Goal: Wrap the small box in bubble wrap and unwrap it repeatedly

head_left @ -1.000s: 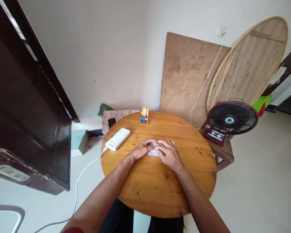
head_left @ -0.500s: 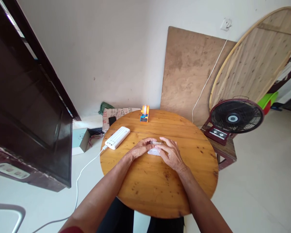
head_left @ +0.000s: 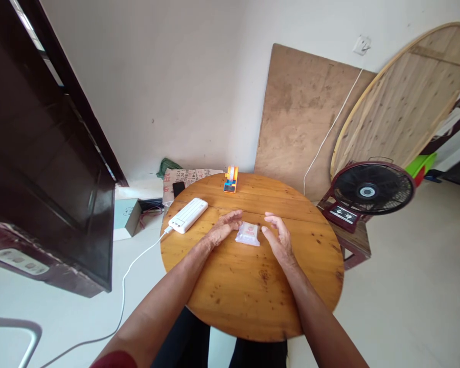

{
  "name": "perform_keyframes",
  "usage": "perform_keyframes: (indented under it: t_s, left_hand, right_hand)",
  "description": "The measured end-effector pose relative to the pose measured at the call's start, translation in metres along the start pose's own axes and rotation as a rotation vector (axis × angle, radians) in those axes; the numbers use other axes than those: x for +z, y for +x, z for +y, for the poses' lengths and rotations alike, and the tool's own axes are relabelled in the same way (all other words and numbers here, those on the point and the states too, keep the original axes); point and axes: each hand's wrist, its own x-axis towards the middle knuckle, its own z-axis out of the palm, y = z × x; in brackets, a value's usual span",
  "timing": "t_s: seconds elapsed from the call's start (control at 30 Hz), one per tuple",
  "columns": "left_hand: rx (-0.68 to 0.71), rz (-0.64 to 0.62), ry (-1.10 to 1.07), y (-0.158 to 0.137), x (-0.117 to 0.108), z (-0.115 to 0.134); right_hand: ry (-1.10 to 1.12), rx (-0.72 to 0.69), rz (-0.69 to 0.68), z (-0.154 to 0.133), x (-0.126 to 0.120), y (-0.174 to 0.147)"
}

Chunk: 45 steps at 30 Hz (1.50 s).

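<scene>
A small white packet in clear plastic wrap, with a reddish print on top, lies flat on the round wooden table. Just to its left is my left hand, open, its fingertips close by the packet's upper left corner; whether they touch it I cannot tell. My right hand is held apart from the packet on the right, thumb and fingers spread and nothing between them.
A white power bank with a white cable lies at the table's left. Near the back edge stands an orange and blue tape dispenser. A black phone rests beyond the left rim. On a stool to the right sits a fan.
Both hands have come away from the packet and spread apart, my right hand moving farther to the right. The packet, half covered before, now shows whole on the table.
</scene>
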Motion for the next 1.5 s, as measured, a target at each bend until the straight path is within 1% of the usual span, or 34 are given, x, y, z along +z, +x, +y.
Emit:
perform_keyframes:
  t_s: [0.1,0.2,0.37,0.6,0.83,1.03,1.13,1.33,1.5]
  left_hand:
    - [0.001,0.087,-0.026,0.004,-0.005,0.000]
    - [-0.005,0.121,-0.044,0.005,-0.007,0.001]
    - [-0.005,0.099,-0.037,0.003,-0.006,0.003]
    - [-0.012,0.048,0.007,0.002,-0.004,0.006]
    - [-0.011,0.033,0.049,0.001,-0.004,0.006]
    - [0.005,0.037,0.099,0.002,-0.004,0.004]
    - [-0.001,-0.001,0.120,0.001,-0.004,0.003]
    - [-0.034,-0.150,0.145,-0.005,0.001,0.001]
    - [-0.001,-0.215,0.147,-0.008,0.005,0.002]
  right_hand:
    - [0.001,0.031,-0.074,0.001,0.003,-0.001]
    - [-0.005,0.005,-0.106,-0.001,0.003,-0.002]
    - [-0.066,-0.070,-0.130,-0.003,0.002,-0.002]
    - [-0.211,-0.136,-0.175,-0.003,0.007,-0.005]
    - [-0.290,-0.212,-0.173,-0.002,0.008,-0.006]
    - [-0.329,-0.208,-0.121,-0.001,0.012,-0.006]
    - [-0.318,-0.202,-0.100,0.003,0.015,-0.005]
    - [-0.313,-0.177,-0.077,0.007,0.019,-0.003]
    - [-0.416,-0.201,-0.075,0.001,0.017,-0.003]
